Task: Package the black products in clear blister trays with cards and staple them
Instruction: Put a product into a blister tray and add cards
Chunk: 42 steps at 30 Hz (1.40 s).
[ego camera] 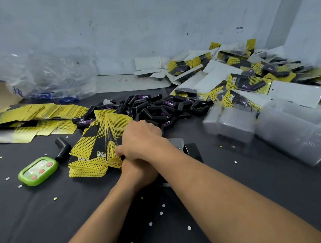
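Card pick judged in hand. Fanned cards (pixel 98 146) at worktop centre are gripped by right hand (pixel 141 139), fingers curled; left hand (pixel 139 171) is covered, grip cannot be told. Black products (pixel 150 110) heaped just behind. Next: 1 card to be separated.

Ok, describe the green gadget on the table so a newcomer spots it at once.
On the dark table, find the fanned stack of yellow-and-black cards in the middle. Just left of its near corner lies the green gadget, next to a lone black tube. It is the only bright green thing there: rounded, with a pale face and three red buttons.
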Tool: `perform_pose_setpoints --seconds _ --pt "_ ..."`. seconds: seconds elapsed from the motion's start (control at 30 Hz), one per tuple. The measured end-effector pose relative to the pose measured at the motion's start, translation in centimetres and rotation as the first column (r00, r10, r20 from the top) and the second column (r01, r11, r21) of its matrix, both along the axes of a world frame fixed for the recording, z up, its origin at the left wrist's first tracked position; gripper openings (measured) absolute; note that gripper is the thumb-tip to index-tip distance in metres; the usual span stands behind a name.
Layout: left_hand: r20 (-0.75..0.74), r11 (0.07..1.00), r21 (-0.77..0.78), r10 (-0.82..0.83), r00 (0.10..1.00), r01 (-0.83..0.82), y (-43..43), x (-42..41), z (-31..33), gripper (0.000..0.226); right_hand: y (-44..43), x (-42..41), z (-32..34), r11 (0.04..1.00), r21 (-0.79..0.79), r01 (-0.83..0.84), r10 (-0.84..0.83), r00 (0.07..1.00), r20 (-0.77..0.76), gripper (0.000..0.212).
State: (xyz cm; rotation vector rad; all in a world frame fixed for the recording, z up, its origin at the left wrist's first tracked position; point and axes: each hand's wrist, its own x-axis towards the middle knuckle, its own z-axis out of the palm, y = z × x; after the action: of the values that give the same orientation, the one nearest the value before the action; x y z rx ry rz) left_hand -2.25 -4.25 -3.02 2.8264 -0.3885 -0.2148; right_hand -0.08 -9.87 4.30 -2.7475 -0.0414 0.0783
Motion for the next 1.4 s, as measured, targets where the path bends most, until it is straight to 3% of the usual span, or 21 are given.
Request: perform_pose_setpoints --seconds 0.3,0.43,0.53,0.6,0.7,0.77,0.83,0.9,1.0,1.13,1.2,1.23,1.3,1.33,1.4 --pt "-0.088 0.982 0.183 -0.018 0.996 0.034 0.0 0.1 -0.3 0.045 0.1 -1.3 -0.2 0.974 0.208 0.095 -0.089 0.995 -0.041 0.018" --pt "-0.053 0.999 0.026 -0.034 0.998 0.035 0.0 -0.2 0.3 0.041 -0.5 -1.8 0.0 0.935 0.309 0.173 -0.175 0.984 -0.021 0.021" --pt "-0.036 1.0 -0.009 -0.016 0.999 0.016 -0.2 -0.6 0.8 0.058 -0.8 -2.2 0.5 0.908 0.339 0.246 -0.302 0.945 0.124 0.016" --pt "-0.024 0.998 -0.069 -0.006 1.0 0.004 -0.7 -1.0 1.2 0.058 -1.5 -2.1 1.0 0.893 0.359 0.273 -0.372 0.896 0.243 0.004" --pt "0.108 0.94 -0.34 0.081 0.991 -0.04 -0.6 -1.3 1.6 0.023 -3.8 -1.9 1.8 0.846 0.451 0.283 -0.456 0.823 0.339 0.012" --pt "0.18 0.913 -0.405 0.125 0.976 -0.042 -0.1 -1.5 1.6 0.043 -5.9 -1.9 2.5 0.811 0.529 0.249 -0.491 0.781 0.386 0.023" --pt "0.283 0.938 -0.344 0.074 0.956 0.029 0.4 -1.8 1.9 0.064 -8.6 -2.2 2.7 0.811 0.553 0.189 -0.467 0.78 0.418 0.022" --pt "0.324 0.945 -0.312 0.008 0.946 0.099 0.8 -1.8 2.4 0.071 -11.5 -2.8 2.5 0.792 0.595 0.137 -0.429 0.818 0.382 0.022" --pt "0.219 0.936 -0.335 -0.031 0.975 0.105 1.4 -1.3 2.8 0.078 -14.7 -3.9 1.1 0.669 0.732 0.128 -0.424 0.875 0.234 0.026" --pt "0.243 0.888 -0.458 0.093 0.966 0.03 1.7 -1.4 3.2 0.075 -16.5 -5.6 -2.2 0.595 0.771 0.228 -0.523 0.838 0.155 0.019" --pt "0.278 0.86 -0.51 0.199 0.94 -0.031 1.8 -1.5 2.9 0.07 -17.0 -6.7 -3.5 0.635 0.727 0.261 -0.542 0.821 0.179 0.015" --pt "0.293 0.852 -0.52 0.239 0.926 -0.055 1.8 -1.5 2.8 0.068 -17.3 -7.2 -4.0 0.704 0.65 0.286 -0.541 0.809 0.23 0.012" --pt "0.293 0.848 -0.521 0.29 0.911 -0.102 1.9 -1.6 2.8 0.068 -17.7 -8.1 -4.7 0.846 0.366 0.388 -0.522 0.745 0.415 0.011" --pt "0.269 0.847 -0.517 0.298 0.916 -0.124 2.0 -1.7 3.1 0.067 -17.8 -8.5 -4.8 0.857 0.215 0.468 -0.505 0.683 0.527 0.014" --pt "0.166 0.835 -0.538 0.243 0.956 -0.118 2.5 -1.6 3.6 0.061 -17.4 -9.6 -4.4 0.824 0.089 0.56 -0.458 0.564 0.688 0.026"
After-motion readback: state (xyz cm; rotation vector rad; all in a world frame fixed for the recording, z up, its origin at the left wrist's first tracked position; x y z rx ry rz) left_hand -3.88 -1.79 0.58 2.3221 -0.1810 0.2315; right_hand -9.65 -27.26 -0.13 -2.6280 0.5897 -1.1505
